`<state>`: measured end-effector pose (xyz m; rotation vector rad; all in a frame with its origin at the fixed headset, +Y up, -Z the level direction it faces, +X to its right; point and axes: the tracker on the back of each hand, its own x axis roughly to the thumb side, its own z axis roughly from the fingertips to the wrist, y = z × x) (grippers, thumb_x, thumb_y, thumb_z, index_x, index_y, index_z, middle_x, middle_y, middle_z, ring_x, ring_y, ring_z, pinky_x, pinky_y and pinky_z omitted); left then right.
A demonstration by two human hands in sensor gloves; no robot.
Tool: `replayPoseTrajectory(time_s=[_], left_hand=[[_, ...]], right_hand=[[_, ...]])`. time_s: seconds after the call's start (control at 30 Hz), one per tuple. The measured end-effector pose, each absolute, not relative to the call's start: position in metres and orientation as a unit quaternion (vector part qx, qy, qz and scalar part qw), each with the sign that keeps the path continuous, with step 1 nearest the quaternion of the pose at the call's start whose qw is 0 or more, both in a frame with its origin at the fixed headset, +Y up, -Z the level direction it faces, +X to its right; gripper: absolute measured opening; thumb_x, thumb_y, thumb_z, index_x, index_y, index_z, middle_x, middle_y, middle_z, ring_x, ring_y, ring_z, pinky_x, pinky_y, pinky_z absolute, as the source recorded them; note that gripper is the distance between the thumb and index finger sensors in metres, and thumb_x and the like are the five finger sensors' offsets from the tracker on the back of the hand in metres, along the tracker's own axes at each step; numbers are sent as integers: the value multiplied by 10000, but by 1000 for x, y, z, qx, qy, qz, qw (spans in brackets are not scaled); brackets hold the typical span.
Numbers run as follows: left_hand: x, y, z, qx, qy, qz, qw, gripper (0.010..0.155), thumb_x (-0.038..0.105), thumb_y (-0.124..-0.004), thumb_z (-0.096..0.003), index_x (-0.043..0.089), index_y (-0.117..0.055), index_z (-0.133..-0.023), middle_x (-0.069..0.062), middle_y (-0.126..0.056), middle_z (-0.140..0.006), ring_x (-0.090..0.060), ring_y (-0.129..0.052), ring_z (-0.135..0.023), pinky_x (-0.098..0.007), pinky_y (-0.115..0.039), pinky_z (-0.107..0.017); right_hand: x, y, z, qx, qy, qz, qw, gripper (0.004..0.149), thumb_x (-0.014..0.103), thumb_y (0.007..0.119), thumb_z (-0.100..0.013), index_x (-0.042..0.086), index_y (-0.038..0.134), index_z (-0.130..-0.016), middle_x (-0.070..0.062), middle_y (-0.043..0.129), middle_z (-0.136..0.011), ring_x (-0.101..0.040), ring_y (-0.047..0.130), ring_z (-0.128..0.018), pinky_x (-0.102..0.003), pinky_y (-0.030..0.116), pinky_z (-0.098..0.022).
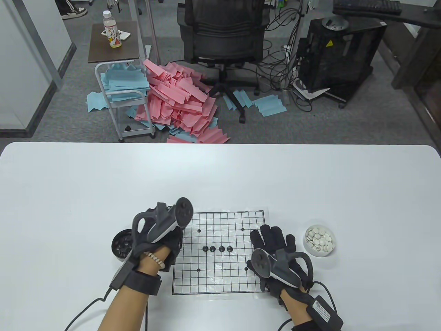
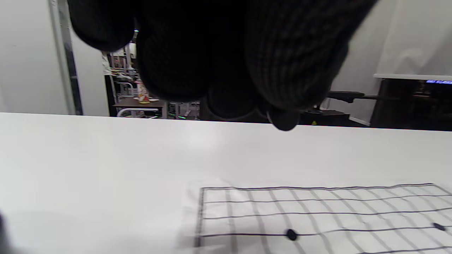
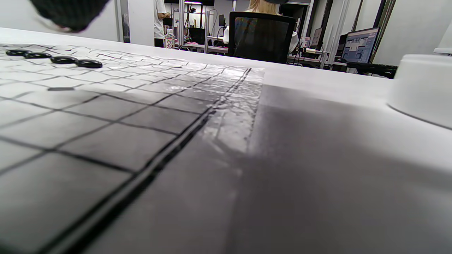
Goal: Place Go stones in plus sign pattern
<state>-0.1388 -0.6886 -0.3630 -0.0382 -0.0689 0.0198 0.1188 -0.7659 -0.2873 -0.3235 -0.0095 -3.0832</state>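
Four black Go stones [image 1: 217, 248] lie in a row mid-board; left hand [image 1: 162, 238] fingers pinch another stone [image 2: 284, 123], right hand [image 1: 275, 251] rests flat, fingers spread; a careless drop could scatter the row.

No wording can be read in any view. One sign only: a yellow warning triangle [image 1: 330, 43] on the side of the black computer case [image 1: 339, 51] on the floor. The white label [image 1: 322, 309] on the right wrist unit and the bottle [image 1: 112, 30] wrapper carry print too small to make out.
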Motion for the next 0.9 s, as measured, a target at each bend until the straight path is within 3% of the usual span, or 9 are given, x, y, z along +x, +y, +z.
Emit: replayPoseTrajectory(time_s=[0.37, 0.53, 0.9], left_hand=[[-45, -745, -368, -85, -83, 74, 990, 397, 378, -942, -329, 330, -956, -723, 51, -1009, -760, -254, -979, -603, -583, -687, -613], [-25, -765, -368, -108, -82, 53, 989, 392, 385, -945, -330, 342, -956, -720, 50, -1002, -771, -258, -971, -617, -586, -677, -620], [-19, -775, -366, -112, -83, 23, 990, 377, 396, -944, -333, 362, -969, -707, 51, -1007, -770, -257, -973, -619, -586, -674, -623]], right_hand=[[121, -765, -287, -105, 0, -994, 14, 841, 585, 762, -409, 317, 377, -1107, -89, 336, -1192, -422, 391, -1124, -714, 393, -753], [122, -765, -288, -105, 3, -994, 12, 841, 585, 763, -409, 316, 378, -1107, -90, 336, -1191, -423, 392, -1123, -714, 394, -752], [122, -766, -288, -106, 1, -994, 13, 838, 586, 761, -411, 315, 381, -1107, -89, 337, -1191, -422, 392, -1123, -714, 393, -752]])
